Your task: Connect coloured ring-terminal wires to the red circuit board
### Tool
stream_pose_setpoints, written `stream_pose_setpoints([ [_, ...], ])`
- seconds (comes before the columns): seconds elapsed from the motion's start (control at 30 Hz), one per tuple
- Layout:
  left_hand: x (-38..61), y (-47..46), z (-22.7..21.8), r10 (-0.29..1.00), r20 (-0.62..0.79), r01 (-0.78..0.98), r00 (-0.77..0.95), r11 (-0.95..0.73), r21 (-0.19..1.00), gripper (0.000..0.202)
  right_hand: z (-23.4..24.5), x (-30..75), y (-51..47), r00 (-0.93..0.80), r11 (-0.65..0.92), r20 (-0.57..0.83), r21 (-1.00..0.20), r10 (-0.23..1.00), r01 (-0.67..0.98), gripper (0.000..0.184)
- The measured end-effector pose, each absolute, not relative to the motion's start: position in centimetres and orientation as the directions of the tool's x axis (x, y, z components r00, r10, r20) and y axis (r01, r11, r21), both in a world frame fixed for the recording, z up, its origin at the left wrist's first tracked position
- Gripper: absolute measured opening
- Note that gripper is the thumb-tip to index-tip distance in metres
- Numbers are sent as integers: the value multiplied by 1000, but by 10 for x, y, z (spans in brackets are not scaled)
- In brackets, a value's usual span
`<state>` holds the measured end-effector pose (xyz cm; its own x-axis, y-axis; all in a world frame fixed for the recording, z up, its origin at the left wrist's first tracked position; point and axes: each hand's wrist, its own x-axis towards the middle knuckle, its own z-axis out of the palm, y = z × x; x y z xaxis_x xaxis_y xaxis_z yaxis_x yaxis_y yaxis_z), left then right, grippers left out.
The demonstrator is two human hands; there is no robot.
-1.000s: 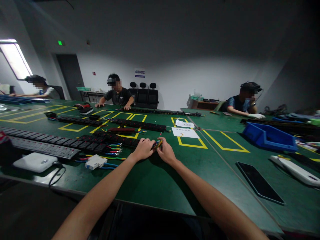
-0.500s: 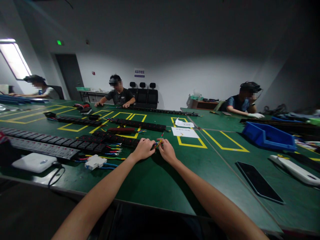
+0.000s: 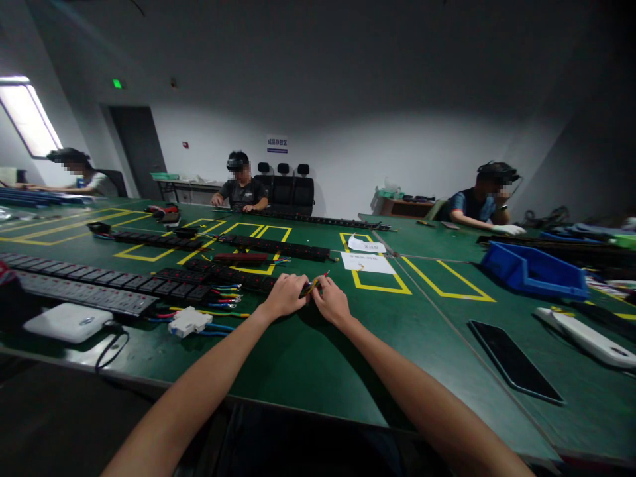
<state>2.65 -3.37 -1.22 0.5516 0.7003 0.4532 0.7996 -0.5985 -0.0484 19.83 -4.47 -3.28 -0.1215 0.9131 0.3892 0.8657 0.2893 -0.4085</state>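
My left hand is closed at the right end of a black socket strip, around the base of its wires. Close beside it, my right hand pinches the coloured wires, of which yellow shows most. A red tip pokes out above the right fingers. Which wire each finger presses is partly hidden. Left of my hands, more wires with ring terminals come out of another black socket strip. A white circuit breaker with blue wires lies in front of them.
On the green table a white box with a cord stands at the left. Paper sheets lie beyond my right hand. A phone, a blue bin and a white device are at the right. Several people sit around the table.
The wires at my right fingers have shifted; the red tip now points up and right. My hands have barely moved. The person across the table has leaned slightly to the right.
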Motion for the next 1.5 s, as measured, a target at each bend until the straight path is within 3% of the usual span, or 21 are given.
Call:
stream_pose_setpoints([
  [0.77,26,-32,-12,684,467,786,560,-617,-40,16,-36,199,-42,-80,286,434,-432,897,855,19],
  [1.03,27,-27,-10,627,493,767,604,-625,-145,19,-34,207,-28,-140,371,451,-479,882,795,15],
  [1.3,20,-23,-3,549,534,681,643,-728,-71,17,-33,213,-24,-171,403,450,-493,876,771,18],
  [1.5,13,-22,5,545,441,627,713,-777,-55,22,-30,214,-18,-115,312,370,-532,922,787,17],
])
